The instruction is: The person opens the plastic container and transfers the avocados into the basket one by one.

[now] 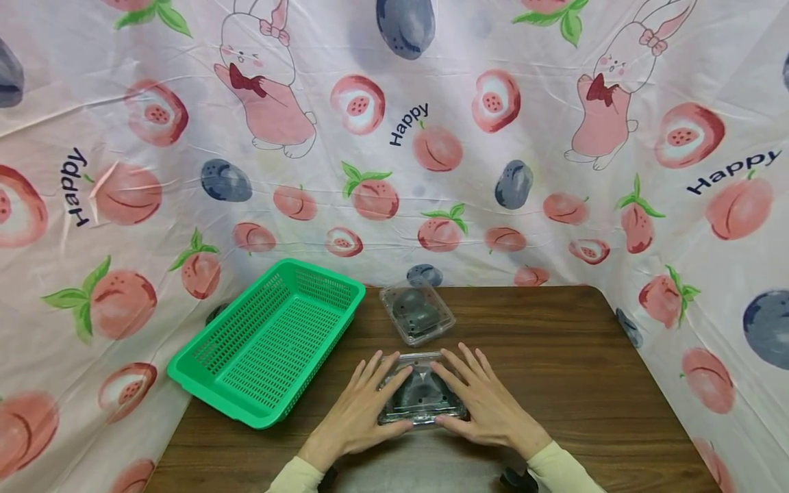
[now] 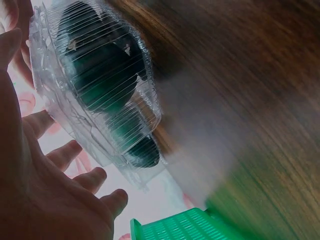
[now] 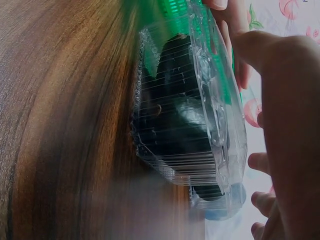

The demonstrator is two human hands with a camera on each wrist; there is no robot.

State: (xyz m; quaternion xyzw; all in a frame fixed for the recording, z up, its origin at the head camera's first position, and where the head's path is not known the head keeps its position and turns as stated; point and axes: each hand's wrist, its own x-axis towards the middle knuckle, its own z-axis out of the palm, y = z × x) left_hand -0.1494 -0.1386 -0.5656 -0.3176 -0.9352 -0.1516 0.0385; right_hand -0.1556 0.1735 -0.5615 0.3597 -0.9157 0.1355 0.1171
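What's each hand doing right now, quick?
Left hand: open, fingers spread at the nearer clear box.
Right hand: open, fingers spread at that box's other side.

screened booth, room type unclear | peach-print cloth (image 1: 401,161) on three sides | wood-grain table (image 1: 542,370)

Clear plastic box (image 1: 423,390) w/ dk rounded items (image 3: 182,125) inside, lid on, flat on brn tbl (image 1: 542,356).
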